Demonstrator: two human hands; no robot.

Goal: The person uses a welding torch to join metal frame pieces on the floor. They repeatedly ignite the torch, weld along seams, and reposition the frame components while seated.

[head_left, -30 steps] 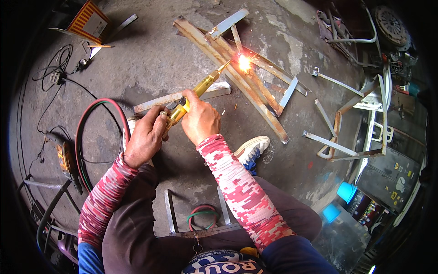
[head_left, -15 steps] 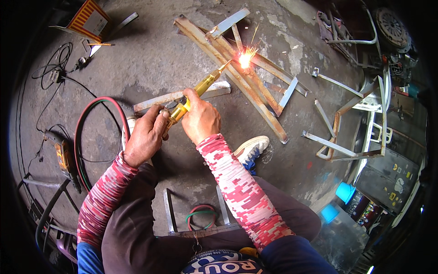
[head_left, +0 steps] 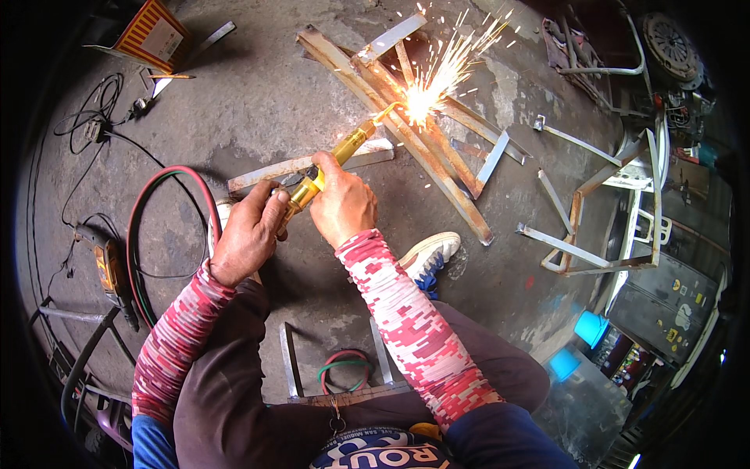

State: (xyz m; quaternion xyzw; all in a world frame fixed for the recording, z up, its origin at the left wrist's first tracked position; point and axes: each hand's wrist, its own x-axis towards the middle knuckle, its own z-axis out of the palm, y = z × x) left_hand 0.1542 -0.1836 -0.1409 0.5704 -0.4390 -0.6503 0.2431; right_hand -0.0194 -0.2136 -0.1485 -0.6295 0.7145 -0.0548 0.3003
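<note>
A brass cutting torch runs up and to the right between my two hands. My right hand wraps round its body. Further back, the fingers and thumb of my left hand grip the rear end near the valves. The torch tip points at a rusty angle-iron frame on the floor, where a bright glow and a spray of sparks hide the spot being heated. Red and green hoses loop out at the left of my left hand.
A metal bar lies below the torch. My white shoe is near the frame's lower end. On the left are an orange power tool, black cables and a striped box. A bent metal frame and a blue container stand right.
The glow at the torch tip has grown much brighter, and the sparks now fan out widely up and to the right. My hands and the torch have barely moved.
</note>
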